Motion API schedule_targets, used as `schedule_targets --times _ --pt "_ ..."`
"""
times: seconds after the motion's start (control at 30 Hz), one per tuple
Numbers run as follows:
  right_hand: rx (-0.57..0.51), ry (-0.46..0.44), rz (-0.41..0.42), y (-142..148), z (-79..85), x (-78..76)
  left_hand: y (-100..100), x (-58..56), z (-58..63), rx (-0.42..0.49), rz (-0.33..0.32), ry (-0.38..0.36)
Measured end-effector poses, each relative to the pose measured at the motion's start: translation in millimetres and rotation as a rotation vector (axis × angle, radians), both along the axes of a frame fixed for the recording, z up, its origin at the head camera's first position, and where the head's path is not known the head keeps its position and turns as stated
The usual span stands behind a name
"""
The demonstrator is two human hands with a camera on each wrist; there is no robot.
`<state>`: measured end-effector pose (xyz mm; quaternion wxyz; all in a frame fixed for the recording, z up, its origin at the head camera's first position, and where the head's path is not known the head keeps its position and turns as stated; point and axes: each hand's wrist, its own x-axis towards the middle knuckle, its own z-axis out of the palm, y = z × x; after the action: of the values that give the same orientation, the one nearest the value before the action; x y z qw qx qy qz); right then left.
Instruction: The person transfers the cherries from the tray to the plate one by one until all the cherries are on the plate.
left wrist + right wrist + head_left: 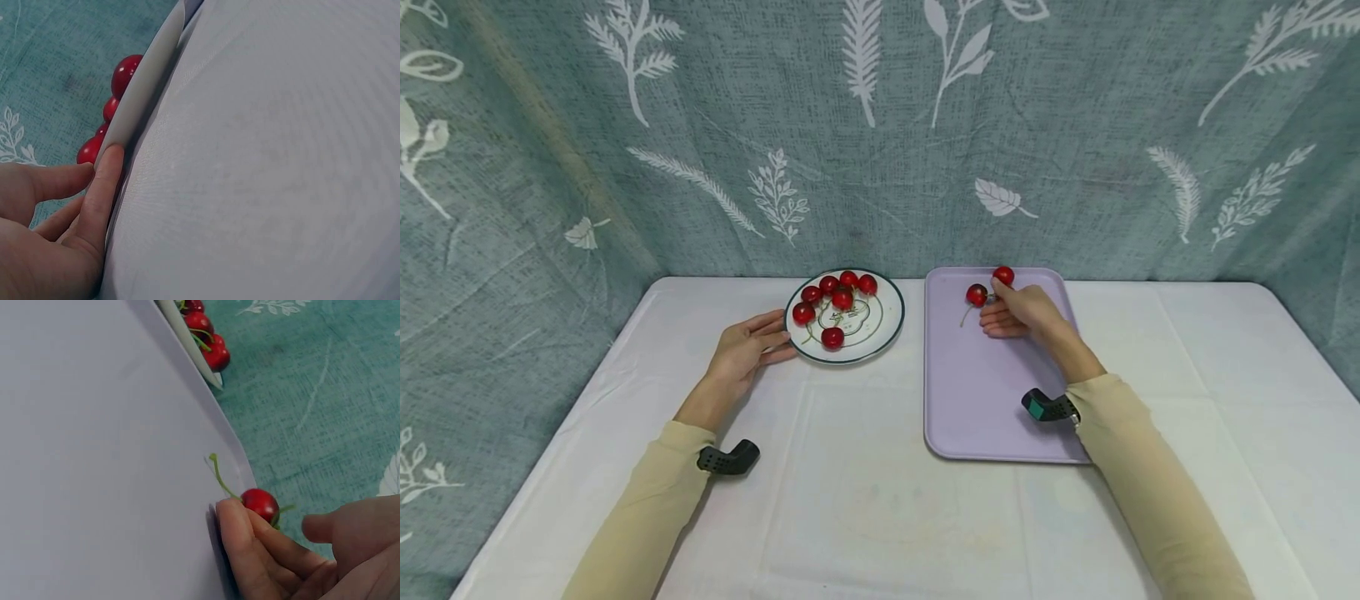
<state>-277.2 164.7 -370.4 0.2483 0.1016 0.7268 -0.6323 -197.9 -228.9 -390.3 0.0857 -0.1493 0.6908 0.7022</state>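
The right hand (1026, 312) is over the far half of a rounded rectangular lavender tray (973, 400), its thumb and fingers parted; I cannot tell whether it grips anything. Just off its fingertips, inside the tray's far end, sits a glossy round red cherry with a green stem (977, 294); a second glossy red cherry (1003, 275) sits by the thumb at the tray's far edge. A black wrist device (1049, 406) hangs above the tray beside a beige sleeve.

Left of the tray, the left hand (737, 354) pinches the left rim of a round white plate with a dark rim (889, 315), one digit lying along its outer underside. The plate stands near the tray's far left side, apart from it, bearing seven red cherries (842, 298). White cloth (857, 517) lies under the tray; teal leaf-printed fabric (865, 200) rises behind it.
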Motion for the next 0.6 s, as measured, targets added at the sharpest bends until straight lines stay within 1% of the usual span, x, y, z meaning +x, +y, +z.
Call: schedule_targets --times 0.2,0.37,0.5,0.6 --pt "-0.029 -0.007 0.004 -10 -1.2 -2.8 1 0.4 -1.5 0.003 0.014 -0.012" --pt "-0.042 -0.033 0.004 -12 0.7 -2.8 1 1.1 -1.7 0.000 0.017 -0.004" --pt "-0.041 -0.043 0.009 -9 3.8 1.6 1 0.7 -1.5 0.000 0.012 0.002" --pt "0.006 -0.021 0.018 -6 5.3 7.6 0 0.4 -1.6 0.000 0.014 0.000"
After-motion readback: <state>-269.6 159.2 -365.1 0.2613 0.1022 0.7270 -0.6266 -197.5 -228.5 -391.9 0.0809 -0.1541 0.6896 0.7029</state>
